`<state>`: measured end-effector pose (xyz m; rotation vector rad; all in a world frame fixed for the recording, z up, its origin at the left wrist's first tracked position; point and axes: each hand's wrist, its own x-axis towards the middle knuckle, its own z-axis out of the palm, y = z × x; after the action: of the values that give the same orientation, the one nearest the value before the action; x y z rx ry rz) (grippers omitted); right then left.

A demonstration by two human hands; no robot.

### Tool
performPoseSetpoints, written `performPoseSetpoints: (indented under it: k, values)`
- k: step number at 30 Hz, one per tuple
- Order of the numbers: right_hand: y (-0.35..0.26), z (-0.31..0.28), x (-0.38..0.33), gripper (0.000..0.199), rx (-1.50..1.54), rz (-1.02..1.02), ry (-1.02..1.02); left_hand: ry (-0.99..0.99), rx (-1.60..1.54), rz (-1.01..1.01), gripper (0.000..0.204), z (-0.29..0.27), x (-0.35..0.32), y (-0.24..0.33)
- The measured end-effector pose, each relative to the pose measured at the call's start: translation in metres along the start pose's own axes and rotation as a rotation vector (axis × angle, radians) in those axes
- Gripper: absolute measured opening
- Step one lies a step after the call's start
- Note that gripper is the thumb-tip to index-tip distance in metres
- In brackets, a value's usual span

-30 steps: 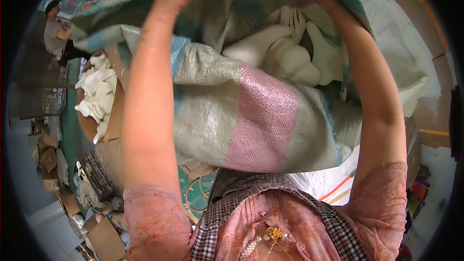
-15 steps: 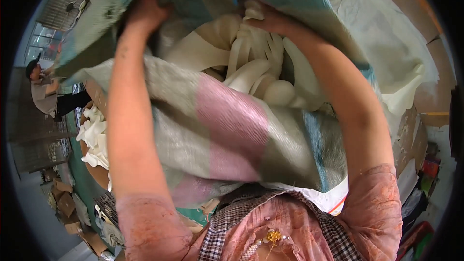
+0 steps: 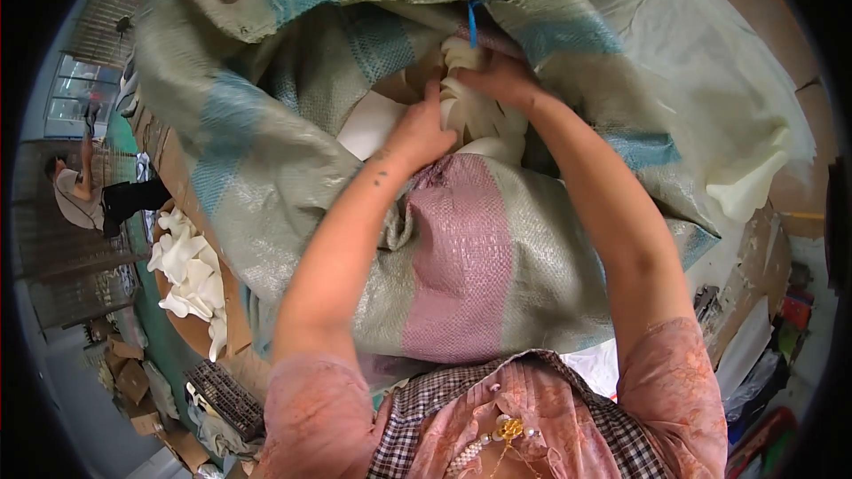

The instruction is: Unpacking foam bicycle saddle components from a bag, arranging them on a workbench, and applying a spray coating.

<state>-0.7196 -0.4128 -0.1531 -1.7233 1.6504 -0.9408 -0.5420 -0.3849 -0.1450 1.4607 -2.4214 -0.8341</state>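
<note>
A large woven plastic sack (image 3: 461, 257), pale green with pink and blue bands, lies open in front of me. Inside its mouth are cream-white, smooth curved pieces (image 3: 488, 124), several of them nested in a stack. My right hand (image 3: 501, 80) reaches in from the right and grips the upper part of that stack. My left hand (image 3: 422, 135) is over the near rim, its index finger stretched toward the stack and its thumb apart. Its other fingers are partly hidden. Beside it, a broad white piece (image 3: 368, 124) shows. A blue tie (image 3: 472, 22) hangs at the far rim.
On the left stands a cardboard box (image 3: 238, 324) with white curved pieces (image 3: 191, 270) in it. A person (image 3: 84, 191) is farther left. Translucent plastic sheeting (image 3: 701, 62) spreads at the right. A dark crate (image 3: 224, 395) and small cartons (image 3: 133, 381) lie lower left.
My left hand has moved from the sack's left side rightward and nearer, to the stack. The far rim has dropped back, widening the view inside. My right hand stays by the stack.
</note>
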Motion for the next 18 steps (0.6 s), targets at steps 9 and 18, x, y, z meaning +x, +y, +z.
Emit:
performPoseSetpoints:
  k: [9,18]
  values:
    - [-0.105,-0.072,-0.123,0.069,0.091,-0.576,0.229,0.117,-0.229,0.157,0.057,-0.064,-0.129,0.071]
    - [-0.26,-0.154,-0.161,0.071,0.698,-1.207,0.781,1.127,-0.029,0.3,0.047,-0.148,-0.27,0.181]
